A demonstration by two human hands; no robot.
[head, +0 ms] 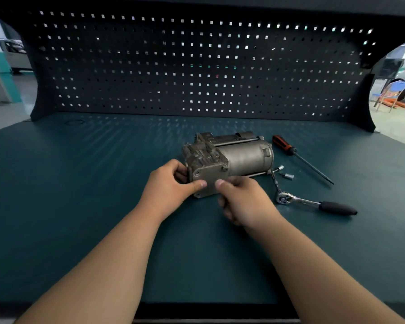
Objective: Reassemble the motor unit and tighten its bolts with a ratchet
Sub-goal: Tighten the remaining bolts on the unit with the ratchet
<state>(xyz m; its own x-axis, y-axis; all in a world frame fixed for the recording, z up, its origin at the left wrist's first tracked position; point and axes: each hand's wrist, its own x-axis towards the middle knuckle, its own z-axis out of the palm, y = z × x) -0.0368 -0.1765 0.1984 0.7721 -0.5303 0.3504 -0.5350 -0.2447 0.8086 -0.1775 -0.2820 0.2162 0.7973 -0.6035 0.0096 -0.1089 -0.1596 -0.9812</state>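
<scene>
- Head view: the motor (234,157) lies on its side near the middle of the green bench (80,195), its flat end plate turned toward the person.
- The left hand (171,185) grips the plate's left edge, fingers curled behind it and thumb pressed on the face.
- The right hand (243,199) pinches the plate's lower right part, thumb on the face and fingers curled beneath.
- The ratchet (313,203) lies on the bench to the right of the right hand, untouched, black handle pointing right.
- A small socket (288,176) lies just beside the motor's far end.
- A screwdriver (297,155) with an orange-black handle lies farther right.
- A pegboard (173,66) stands behind the bench.
</scene>
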